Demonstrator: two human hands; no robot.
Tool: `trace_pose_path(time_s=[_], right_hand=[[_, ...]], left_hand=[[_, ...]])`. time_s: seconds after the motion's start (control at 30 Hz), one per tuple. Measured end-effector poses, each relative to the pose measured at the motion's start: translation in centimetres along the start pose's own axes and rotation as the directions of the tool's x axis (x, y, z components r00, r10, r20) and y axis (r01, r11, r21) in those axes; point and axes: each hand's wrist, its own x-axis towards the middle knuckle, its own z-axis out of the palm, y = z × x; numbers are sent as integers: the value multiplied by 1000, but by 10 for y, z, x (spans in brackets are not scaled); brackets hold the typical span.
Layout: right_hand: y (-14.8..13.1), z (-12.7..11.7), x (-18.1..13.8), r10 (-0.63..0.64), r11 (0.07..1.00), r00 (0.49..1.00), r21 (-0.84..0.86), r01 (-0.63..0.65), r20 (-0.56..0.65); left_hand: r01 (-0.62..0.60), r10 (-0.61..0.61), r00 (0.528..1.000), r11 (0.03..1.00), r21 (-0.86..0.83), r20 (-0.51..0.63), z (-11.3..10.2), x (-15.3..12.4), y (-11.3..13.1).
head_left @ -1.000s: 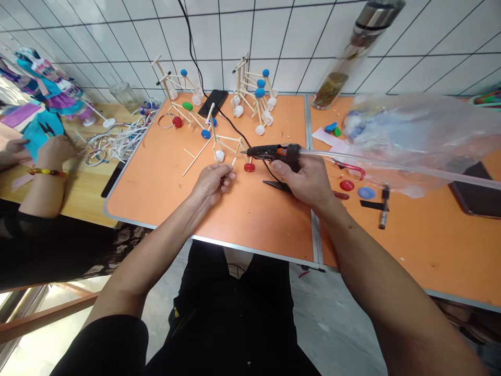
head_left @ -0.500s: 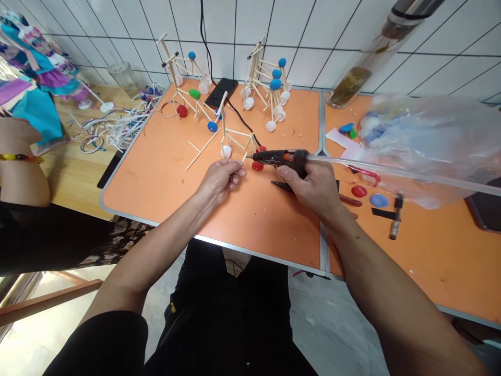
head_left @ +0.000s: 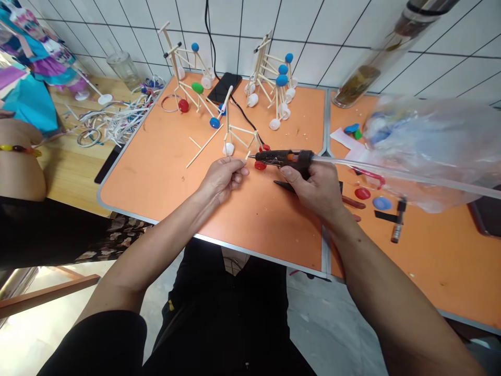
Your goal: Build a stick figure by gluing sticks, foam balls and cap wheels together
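My left hand (head_left: pixel 224 179) pinches a short wooden stick (head_left: pixel 248 155), whose pale end shows above the fingertips. My right hand (head_left: pixel 319 190) is wrapped round a black hot glue gun (head_left: pixel 287 158). The gun's nozzle points left and meets or nearly meets the stick's tip; I cannot tell whether they touch. A long clear glue stick (head_left: pixel 395 169) runs out of the gun's back to the right. Just behind my hands stands a small stick frame (head_left: pixel 241 130) with white and red bottle-cap wheels, partly hidden by the gun. Left of it lies a T-shaped stick piece (head_left: pixel 203 147).
Two larger stick models (head_left: pixel 187 78) and a phone (head_left: pixel 225 87) stand or lie at the back. On the right are a plastic bag (head_left: pixel 430 151), loose caps (head_left: pixel 381 202) and a marker-like tube (head_left: pixel 398 222). Another person's arm (head_left: pixel 21 162) rests at the left, near tangled white strips (head_left: pixel 121 117).
The view has shifted slightly. Both hands keep nearly the same pose, with the glue gun's nozzle still at the stick's tip. The other person's hand at the left has moved a little.
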Motion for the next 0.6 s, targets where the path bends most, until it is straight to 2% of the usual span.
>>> trace_pose_path(time_s=[0.6], right_hand=[[1, -1, 1, 7, 1000, 1000, 7, -7, 22]], left_hand=[[20, -20, 1000, 1000, -14, 15, -1, 1, 0]])
